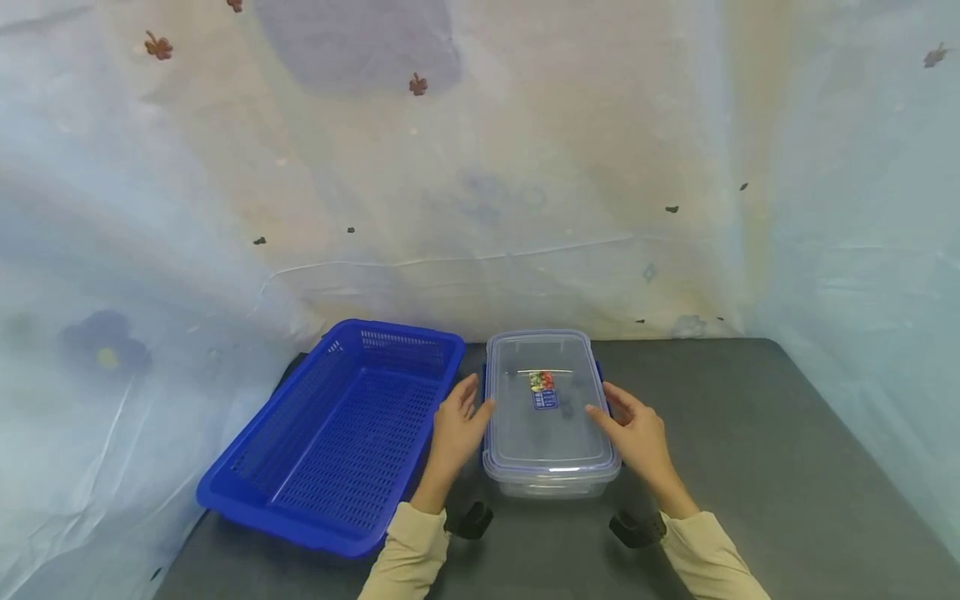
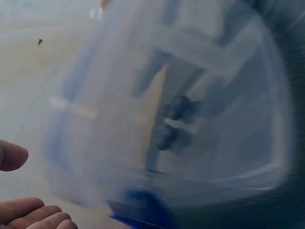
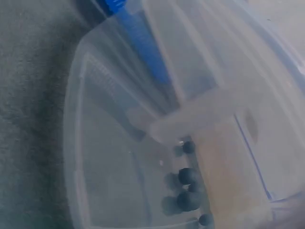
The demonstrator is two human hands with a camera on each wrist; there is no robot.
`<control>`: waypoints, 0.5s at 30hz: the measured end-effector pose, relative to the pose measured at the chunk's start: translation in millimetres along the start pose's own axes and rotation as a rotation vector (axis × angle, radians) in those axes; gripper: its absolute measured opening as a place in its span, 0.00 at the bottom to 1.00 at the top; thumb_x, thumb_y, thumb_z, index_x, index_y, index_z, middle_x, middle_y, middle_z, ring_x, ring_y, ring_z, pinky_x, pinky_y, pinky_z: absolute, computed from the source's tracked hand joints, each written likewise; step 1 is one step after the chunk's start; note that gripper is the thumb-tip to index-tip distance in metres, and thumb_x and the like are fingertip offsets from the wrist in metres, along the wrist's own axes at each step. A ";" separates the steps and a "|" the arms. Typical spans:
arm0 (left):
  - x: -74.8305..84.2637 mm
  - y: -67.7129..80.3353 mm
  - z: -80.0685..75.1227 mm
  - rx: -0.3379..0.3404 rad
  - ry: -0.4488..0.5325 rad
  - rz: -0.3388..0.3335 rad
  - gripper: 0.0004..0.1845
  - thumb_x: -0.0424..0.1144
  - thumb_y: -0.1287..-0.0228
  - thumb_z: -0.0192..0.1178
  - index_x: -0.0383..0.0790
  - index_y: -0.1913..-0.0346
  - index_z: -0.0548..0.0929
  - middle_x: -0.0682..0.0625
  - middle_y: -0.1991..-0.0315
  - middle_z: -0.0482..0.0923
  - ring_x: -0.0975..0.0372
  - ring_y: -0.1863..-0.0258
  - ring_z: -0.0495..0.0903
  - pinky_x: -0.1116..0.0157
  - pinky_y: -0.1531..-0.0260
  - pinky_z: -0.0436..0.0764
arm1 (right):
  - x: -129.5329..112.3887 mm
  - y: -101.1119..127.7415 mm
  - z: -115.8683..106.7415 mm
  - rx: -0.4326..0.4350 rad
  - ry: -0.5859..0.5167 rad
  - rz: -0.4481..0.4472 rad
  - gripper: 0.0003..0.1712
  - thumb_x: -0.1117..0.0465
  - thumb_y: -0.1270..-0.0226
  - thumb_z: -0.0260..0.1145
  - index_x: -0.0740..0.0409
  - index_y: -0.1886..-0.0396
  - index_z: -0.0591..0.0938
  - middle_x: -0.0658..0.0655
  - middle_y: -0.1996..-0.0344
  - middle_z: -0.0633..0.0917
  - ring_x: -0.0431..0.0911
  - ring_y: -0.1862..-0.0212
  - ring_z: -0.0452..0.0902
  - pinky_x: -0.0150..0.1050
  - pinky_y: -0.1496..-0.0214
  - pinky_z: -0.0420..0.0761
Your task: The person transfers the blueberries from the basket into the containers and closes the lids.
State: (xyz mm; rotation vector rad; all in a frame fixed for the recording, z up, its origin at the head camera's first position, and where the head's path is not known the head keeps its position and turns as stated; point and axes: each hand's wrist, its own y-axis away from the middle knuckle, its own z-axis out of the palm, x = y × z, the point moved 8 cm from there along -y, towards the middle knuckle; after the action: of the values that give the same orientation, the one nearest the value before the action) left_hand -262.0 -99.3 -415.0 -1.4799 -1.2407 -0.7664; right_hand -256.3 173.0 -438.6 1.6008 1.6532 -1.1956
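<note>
A clear plastic food container (image 1: 551,442) with a clear lid and blue side clips stands on the dark table. Several small dark round things (image 3: 188,200) show through its wall in both wrist views; their kind cannot be told. At the container's left side is my left hand (image 1: 456,429), fingers relaxed and thumb near the lid's edge. In the left wrist view the left fingers (image 2: 28,217) are apart from the blurred box, with nothing between them and the thumb. My right hand (image 1: 637,433) is at the right side, its thumb over the lid's edge; the right wrist view hides that hand.
A blue perforated plastic basket (image 1: 352,442) lies on the table (image 1: 735,467) to the left of the container, close by my left hand. Behind and at both sides hangs a pale patterned sheet (image 1: 525,192).
</note>
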 end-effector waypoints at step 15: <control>-27.4 25.1 15.7 0.065 0.063 -0.034 0.26 0.35 0.37 0.65 0.25 0.39 0.75 0.34 0.42 0.74 0.47 0.43 0.75 0.58 0.47 0.74 | 19.4 9.0 1.8 0.095 -0.123 0.152 0.30 0.53 0.41 0.74 0.62 0.41 0.80 0.65 0.49 0.82 0.56 0.51 0.81 0.25 0.63 0.76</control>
State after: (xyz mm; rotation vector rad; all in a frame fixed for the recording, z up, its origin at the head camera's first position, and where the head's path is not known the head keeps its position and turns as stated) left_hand -247.4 -91.8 -452.0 -1.3755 -1.2344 -0.7828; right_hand -250.9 180.0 -458.1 1.6442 1.3910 -1.2826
